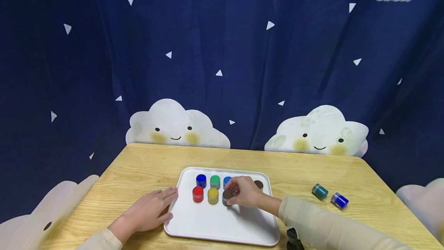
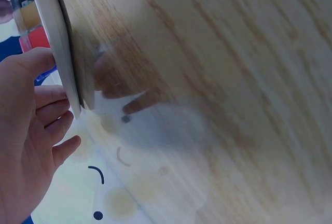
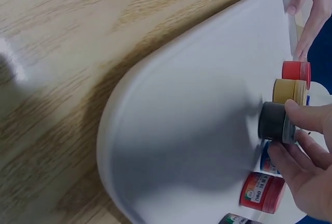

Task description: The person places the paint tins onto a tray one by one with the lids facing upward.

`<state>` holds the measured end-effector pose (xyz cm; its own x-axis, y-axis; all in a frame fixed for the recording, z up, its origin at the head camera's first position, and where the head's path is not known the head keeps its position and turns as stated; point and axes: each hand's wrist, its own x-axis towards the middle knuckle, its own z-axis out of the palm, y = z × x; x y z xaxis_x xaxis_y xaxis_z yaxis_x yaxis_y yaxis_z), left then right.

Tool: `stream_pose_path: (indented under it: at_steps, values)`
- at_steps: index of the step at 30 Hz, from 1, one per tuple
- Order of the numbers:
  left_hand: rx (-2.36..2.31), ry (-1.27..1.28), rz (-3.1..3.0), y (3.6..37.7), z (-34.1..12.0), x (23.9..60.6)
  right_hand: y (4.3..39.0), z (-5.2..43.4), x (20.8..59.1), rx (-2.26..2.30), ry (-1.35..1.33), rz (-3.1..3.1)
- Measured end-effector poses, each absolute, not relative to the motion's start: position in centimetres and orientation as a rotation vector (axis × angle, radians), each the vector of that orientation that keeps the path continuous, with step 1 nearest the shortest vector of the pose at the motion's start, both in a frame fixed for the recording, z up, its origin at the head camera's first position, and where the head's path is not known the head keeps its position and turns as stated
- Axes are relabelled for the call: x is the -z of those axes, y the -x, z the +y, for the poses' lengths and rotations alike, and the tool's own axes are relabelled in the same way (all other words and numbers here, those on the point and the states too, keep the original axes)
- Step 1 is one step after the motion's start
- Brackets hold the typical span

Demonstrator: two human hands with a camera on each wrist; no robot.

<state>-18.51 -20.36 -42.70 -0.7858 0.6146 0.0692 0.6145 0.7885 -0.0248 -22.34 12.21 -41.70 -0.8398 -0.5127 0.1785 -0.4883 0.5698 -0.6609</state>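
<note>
Wooden table fronts navy cloud curtain.

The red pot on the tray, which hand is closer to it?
Left. The left hand rests at the tray's edge beside the red pot; the right hand grips the dark pot, past the yellow one.

The right hand pinched a black jar between thumb and fingers, the jar standing on the white tray. Just beside the black jar stood a yellow jar, and beyond that a red jar. Another red jar lay on the black jar's other side, under the fingers. The left hand touched the tray's far edge. The tray sat on a wooden table.
</note>
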Motion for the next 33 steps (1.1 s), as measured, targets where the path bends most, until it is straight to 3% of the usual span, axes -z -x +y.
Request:
stream_pose_path:
  at_steps: [13, 33]
  values:
    - [0.011, 0.976, -2.926, 18.5, -20.3, 42.7, 21.5, 13.8, 38.8, 0.960, 1.069, 2.802]
    - [0.040, 0.975, -2.935, 18.6, -20.5, 42.8, 21.3, 24.3, 36.7, 0.930, 0.902, 2.917]
